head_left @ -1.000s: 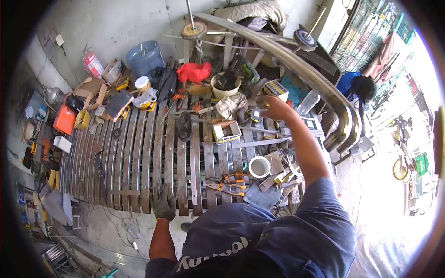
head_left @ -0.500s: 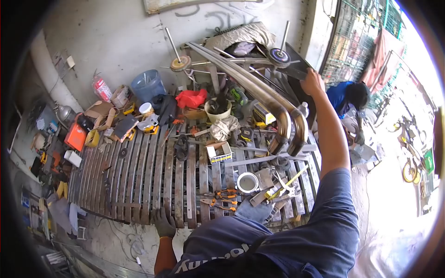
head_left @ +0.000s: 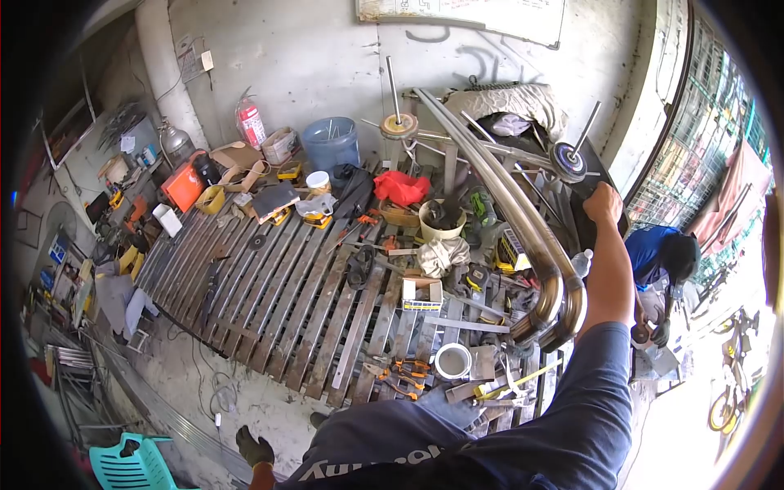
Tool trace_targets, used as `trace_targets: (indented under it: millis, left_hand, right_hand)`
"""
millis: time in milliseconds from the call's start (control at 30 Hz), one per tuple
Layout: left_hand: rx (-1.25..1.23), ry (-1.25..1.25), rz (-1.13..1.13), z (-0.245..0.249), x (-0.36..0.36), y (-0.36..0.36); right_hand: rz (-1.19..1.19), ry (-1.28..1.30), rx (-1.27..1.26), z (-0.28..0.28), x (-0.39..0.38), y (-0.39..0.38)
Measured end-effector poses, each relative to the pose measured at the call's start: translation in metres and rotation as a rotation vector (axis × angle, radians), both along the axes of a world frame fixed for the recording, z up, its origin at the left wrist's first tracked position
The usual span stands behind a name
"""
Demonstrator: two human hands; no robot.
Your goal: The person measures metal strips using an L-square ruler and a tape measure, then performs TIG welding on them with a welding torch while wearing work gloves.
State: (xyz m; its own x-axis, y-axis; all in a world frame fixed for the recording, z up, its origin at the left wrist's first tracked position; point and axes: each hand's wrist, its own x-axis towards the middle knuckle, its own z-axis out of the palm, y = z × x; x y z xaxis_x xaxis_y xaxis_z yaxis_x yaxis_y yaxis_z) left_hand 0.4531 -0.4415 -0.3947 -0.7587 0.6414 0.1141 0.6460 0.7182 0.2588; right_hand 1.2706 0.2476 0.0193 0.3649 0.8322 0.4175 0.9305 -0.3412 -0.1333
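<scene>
My left hand (head_left: 256, 449) has come off the near edge of the slatted surface (head_left: 278, 302) and hangs below it; my right hand (head_left: 604, 202) has reached from the clutter to the dark plate (head_left: 576, 214)

Silver pipe (head_left: 535, 233), red cloth (head_left: 400, 187), blue bucket (head_left: 331, 142)

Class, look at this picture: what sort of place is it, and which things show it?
Probably a metalworking workshop: a bench of rusty steel slats, curved polished steel tubes, orange-handled pliers.
</scene>
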Motion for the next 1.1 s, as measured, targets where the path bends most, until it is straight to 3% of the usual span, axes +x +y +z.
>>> trace_targets:
  millis: [267,367,433,600,733,933,1000,1100]
  left_hand:
    - [-0.098,-0.084,0.156,-0.016,0.002,-0.026]
    - [-0.063,-0.095,0.170,-0.026,-0.002,-0.006]
    - [-0.086,-0.125,0.177,-0.029,-0.012,0.008]
    - [-0.114,-0.102,0.049,-0.025,-0.021,0.041]
    - [-0.137,-0.148,0.086,-0.016,-0.020,0.050]
    - [-0.211,-0.211,0.157,-0.019,-0.019,0.018]
    - [-0.213,-0.111,0.199,-0.036,-0.020,0.002]
    - [-0.259,-0.175,0.238,-0.045,-0.019,-0.014]
  right_hand:
    - [-0.114,-0.047,0.091,0.071,0.022,-0.020]
    - [0.056,-0.084,0.217,0.069,0.088,0.009]
    - [0.099,-0.073,0.295,0.079,0.087,0.009]
    - [0.006,-0.051,0.261,0.091,0.092,0.025]
    - [-0.049,0.052,0.167,0.103,0.079,0.028]
    - [-0.097,0.215,0.019,0.102,0.073,0.040]
    - [-0.113,0.210,0.030,0.097,0.076,0.037]
    - [-0.114,0.215,0.075,0.087,0.077,0.039]
